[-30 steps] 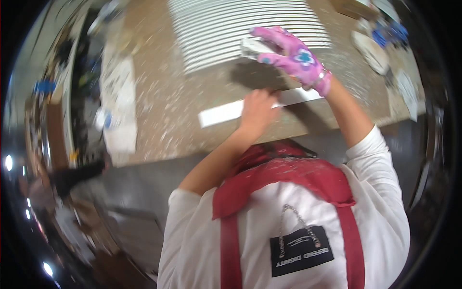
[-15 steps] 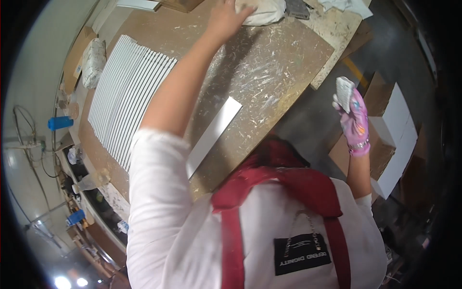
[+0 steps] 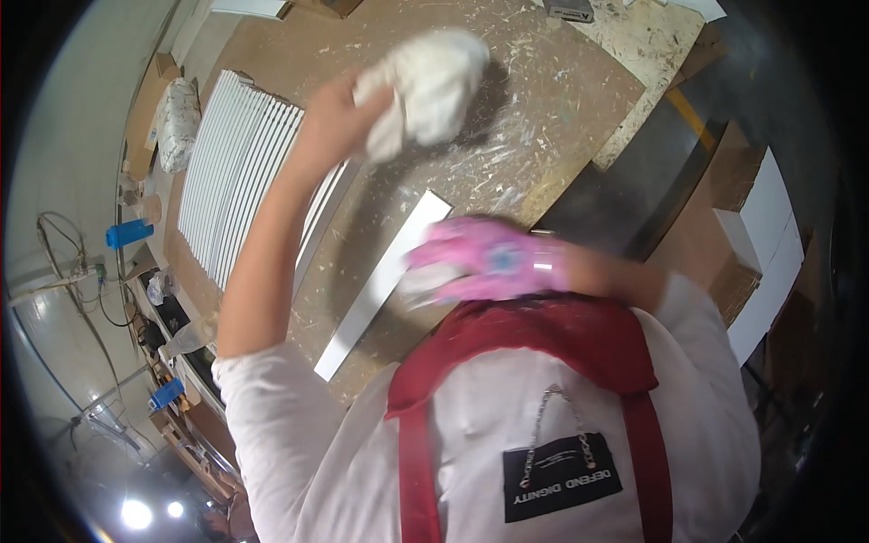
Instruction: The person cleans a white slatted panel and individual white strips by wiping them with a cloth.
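Observation:
My bare left hand (image 3: 337,122) grips a bunched white cloth (image 3: 434,81), raised above the table and blurred by motion. My right hand (image 3: 498,260) wears a pink patterned glove. Its fingers close around a small whitish pad (image 3: 430,282), smeared by movement, beside a single white strip (image 3: 376,288). This strip lies slantwise on the worktable (image 3: 534,118) near its front edge. To the left, many similar white strips (image 3: 237,167) lie side by side in a row, partly hidden by my left forearm.
A wrapped white bundle (image 3: 179,125) sits past the strips on the left, near a blue-topped bottle (image 3: 129,233). A small grey box (image 3: 568,10) stands at the far side. Open cardboard boxes (image 3: 724,231) are on the right, below the table.
My left hand has lifted the cloth from the far side and brought it left and nearer. My right hand has swung in from the right with the pad to the single strip.

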{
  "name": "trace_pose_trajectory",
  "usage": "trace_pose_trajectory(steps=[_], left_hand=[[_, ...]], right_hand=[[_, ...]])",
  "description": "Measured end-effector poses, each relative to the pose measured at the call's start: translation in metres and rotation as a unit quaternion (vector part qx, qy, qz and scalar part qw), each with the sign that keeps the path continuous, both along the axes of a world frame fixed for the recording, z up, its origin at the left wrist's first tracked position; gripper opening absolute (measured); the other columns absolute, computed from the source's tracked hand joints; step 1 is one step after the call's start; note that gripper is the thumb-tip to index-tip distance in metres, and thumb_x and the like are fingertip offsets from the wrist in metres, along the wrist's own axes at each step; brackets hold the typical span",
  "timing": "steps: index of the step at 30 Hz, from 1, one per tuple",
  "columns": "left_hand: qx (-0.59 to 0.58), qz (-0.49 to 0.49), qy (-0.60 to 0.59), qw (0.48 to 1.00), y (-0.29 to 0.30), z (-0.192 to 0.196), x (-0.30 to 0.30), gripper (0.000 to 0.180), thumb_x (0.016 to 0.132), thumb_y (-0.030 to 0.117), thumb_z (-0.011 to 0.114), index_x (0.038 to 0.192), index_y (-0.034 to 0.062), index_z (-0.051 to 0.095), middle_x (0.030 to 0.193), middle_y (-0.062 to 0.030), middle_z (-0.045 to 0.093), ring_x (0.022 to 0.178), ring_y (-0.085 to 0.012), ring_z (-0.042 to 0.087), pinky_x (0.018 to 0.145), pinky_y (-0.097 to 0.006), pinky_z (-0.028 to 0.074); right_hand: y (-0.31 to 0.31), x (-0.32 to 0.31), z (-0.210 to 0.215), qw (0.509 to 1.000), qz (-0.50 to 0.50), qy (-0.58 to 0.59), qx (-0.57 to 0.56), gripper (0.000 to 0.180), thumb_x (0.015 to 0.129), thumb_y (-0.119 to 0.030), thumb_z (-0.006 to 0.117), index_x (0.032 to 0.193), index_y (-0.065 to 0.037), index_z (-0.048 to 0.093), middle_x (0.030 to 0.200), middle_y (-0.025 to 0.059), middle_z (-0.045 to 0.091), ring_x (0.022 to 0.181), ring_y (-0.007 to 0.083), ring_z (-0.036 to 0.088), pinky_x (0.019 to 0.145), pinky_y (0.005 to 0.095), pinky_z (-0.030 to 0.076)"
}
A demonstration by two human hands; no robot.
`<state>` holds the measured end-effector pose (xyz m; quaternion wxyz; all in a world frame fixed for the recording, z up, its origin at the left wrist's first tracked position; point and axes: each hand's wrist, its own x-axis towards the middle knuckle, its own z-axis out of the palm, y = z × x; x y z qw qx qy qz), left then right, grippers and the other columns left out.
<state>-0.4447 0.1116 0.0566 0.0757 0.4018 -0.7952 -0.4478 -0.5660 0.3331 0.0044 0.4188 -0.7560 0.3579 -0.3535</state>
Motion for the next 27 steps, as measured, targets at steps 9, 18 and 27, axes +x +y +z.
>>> trace_pose_trajectory(steps=[9,18,27], left_hand=[[-0.192,-0.223,-0.034,0.955,0.078,-0.080,0.038,0.057,0.083,0.029,0.069,0.129,0.0042,0.045,0.102,-0.0184,0.064,0.095,-0.0341,0.062,0.087,-0.040,0.048],[-0.171,-0.148,-0.195,0.954,0.082,-0.053,0.025,0.058,0.085,0.033,0.066,0.130,0.0038,0.044,0.109,-0.0239,0.063,0.100,-0.0383,0.062,0.088,-0.042,0.050],[-0.210,0.013,-0.107,0.972,0.050,-0.024,0.009,0.062,0.085,0.034,0.064,0.132,0.0043,0.038,0.084,-0.0248,0.065,0.074,-0.0427,0.063,0.065,-0.045,0.049]], right_hand=[[-0.045,0.138,-0.050,0.980,0.175,0.066,-0.063,0.045,0.079,-0.032,0.061,0.115,-0.006,0.057,0.107,0.0152,0.058,0.104,0.0324,0.056,0.090,0.0425,0.046],[-0.044,0.135,-0.054,0.989,0.128,0.050,-0.046,0.053,0.081,-0.035,0.060,0.124,-0.005,0.056,0.116,0.0148,0.058,0.109,0.0317,0.055,0.094,0.0408,0.045],[-0.041,0.135,-0.056,0.989,0.103,0.092,-0.048,0.049,0.081,-0.037,0.060,0.121,-0.007,0.057,0.112,0.0128,0.059,0.109,0.0290,0.057,0.094,0.0416,0.045]])
